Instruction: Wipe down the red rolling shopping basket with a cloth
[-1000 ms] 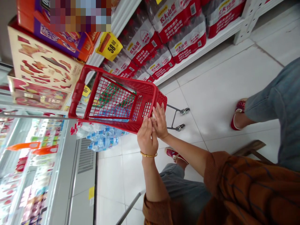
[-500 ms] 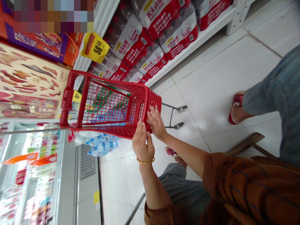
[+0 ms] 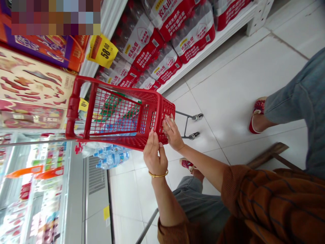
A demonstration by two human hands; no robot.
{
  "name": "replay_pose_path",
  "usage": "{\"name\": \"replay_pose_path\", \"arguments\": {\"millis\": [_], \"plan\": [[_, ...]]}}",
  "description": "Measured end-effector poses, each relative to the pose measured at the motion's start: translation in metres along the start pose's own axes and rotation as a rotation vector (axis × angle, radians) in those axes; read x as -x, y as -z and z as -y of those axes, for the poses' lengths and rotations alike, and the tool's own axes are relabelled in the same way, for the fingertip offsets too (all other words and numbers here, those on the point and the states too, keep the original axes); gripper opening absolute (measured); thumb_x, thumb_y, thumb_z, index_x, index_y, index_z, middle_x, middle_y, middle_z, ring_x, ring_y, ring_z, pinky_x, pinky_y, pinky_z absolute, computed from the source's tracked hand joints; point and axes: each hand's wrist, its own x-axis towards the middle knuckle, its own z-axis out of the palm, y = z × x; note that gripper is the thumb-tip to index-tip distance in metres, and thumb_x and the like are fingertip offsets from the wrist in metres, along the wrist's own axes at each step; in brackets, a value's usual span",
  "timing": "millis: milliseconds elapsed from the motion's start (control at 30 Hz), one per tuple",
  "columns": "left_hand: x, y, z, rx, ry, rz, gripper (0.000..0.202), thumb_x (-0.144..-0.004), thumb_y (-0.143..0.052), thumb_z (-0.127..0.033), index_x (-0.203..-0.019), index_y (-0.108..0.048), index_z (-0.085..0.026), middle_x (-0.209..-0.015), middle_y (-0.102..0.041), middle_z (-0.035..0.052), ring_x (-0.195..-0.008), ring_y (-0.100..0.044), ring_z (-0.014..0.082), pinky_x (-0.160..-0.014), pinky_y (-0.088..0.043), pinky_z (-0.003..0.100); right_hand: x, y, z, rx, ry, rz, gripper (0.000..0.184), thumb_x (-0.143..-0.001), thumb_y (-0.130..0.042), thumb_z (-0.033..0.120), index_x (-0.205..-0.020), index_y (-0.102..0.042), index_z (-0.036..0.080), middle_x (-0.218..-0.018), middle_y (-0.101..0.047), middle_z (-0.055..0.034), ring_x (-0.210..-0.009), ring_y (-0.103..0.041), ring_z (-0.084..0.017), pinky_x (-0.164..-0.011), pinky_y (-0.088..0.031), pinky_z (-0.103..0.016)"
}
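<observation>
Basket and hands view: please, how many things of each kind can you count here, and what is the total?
Hands: 2 (left hand, right hand)
Red shopping basket: 1
Basket wheels: 2
Gold bangle: 1
Red sandals: 2
Total: 8

Shelf: red-and-white shrink-wrapped packs of bottled water (image 3: 193, 34) on a white metal shelf (image 3: 218, 44)
Tag: yellow price tag (image 3: 102, 51) reading 58.00
Floor: glossy white square tiles (image 3: 236, 84)
Left: glass-fronted refrigerated display case (image 3: 43, 176), clear blue-labelled water bottles (image 3: 113, 157) beside it
</observation>
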Motion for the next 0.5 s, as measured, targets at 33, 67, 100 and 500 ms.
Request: {"name": "replay_pose_path", "arguments": {"millis": [33, 67, 100, 500], "plan": [[0.000, 0.000, 0.000, 0.000, 0.000, -0.004, 0.043, -0.097, -0.041, -0.018, -0.139, -0.048, -0.011, -0.139, -0.053, 0.0197, -0.134, -0.047, 0.0246, -0.109, -0.043, 0.043, 0.003, 0.000, -0.002, 0.002, -0.021, -0.006, 0.069, -0.099, -0.034, 0.012, -0.152, 0.000, 0.040, -0.163, -0.013, 0.0008, -0.149, -0.008, -0.022, -0.121, -0.023, -0.053], [0.000, 0.000, 0.000, 0.002, -0.001, -0.007, 0.043, -0.096, -0.042, -0.017, -0.138, -0.048, -0.011, -0.139, -0.053, 0.0202, -0.134, -0.047, 0.0247, -0.109, -0.043, 0.043, 0.007, 0.000, -0.005, 0.001, -0.053, -0.010, 0.068, -0.099, -0.033, 0.012, -0.152, -0.001, 0.039, -0.163, -0.012, 0.0010, -0.150, -0.004, -0.022, -0.121, -0.024, -0.053], [-0.001, 0.000, -0.001, 0.005, -0.003, -0.011, 0.043, -0.096, -0.042, -0.017, -0.138, -0.048, -0.010, -0.139, -0.053, 0.0208, -0.134, -0.047, 0.0249, -0.109, -0.043, 0.043, 0.011, 0.000, -0.007, -0.004, -0.092, -0.011, 0.067, -0.099, -0.032, 0.011, -0.152, -0.001, 0.039, -0.163, -0.011, 0.0008, -0.150, -0.001, -0.021, -0.120, -0.024, -0.053], [0.000, -0.002, 0.000, -0.012, -0.009, -0.043, 0.042, -0.096, -0.044, -0.019, -0.137, -0.050, -0.012, -0.137, -0.055, 0.0198, -0.131, -0.051, 0.0253, -0.106, -0.045, 0.043, 0.028, 0.000, -0.025, -0.079, -0.226, 0.063, 0.063, -0.099, -0.026, 0.013, -0.153, -0.003, 0.037, -0.163, -0.010, 0.0025, -0.150, 0.003, -0.019, -0.120, -0.027, -0.050]]}}
